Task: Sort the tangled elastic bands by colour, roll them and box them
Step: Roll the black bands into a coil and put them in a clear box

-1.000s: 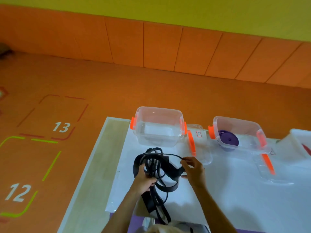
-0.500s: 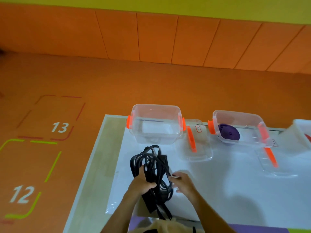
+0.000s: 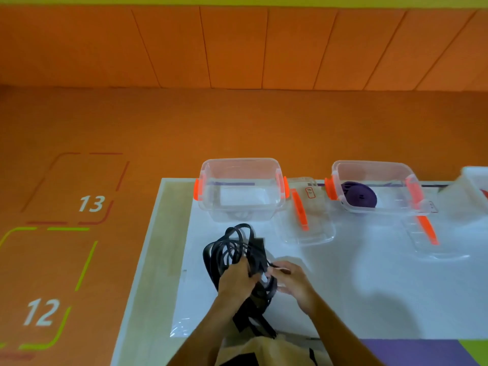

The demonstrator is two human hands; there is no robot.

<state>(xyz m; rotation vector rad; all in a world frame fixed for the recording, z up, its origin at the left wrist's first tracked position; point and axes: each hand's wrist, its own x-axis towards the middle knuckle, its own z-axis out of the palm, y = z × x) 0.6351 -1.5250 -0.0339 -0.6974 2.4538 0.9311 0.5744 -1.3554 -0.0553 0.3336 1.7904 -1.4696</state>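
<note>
Two grips meet on one tangle. The left grip (image 3: pixel 236 280) has its fingers curled round the waist of the black elastic band (image 3: pixel 232 249). The right grip (image 3: pixel 293 283), just to its right, pinches a single strand at the bundle's right edge. From that hold the loops fan out far and slightly left over the worktop (image 3: pixel 369 286), while the loose tails trail near, toward the person. The bundle's long axis therefore runs near to far. Straight beyond the loops, apart from them, stands the empty clear box (image 3: pixel 211 199). The second box (image 3: pixel 369 163), holding a purple roll (image 3: pixel 359 198), sits well off to the far right. The left grip looks nearer the empty box, and freeing the pinched strand probably means drawing it rightward, across that axis.
</note>
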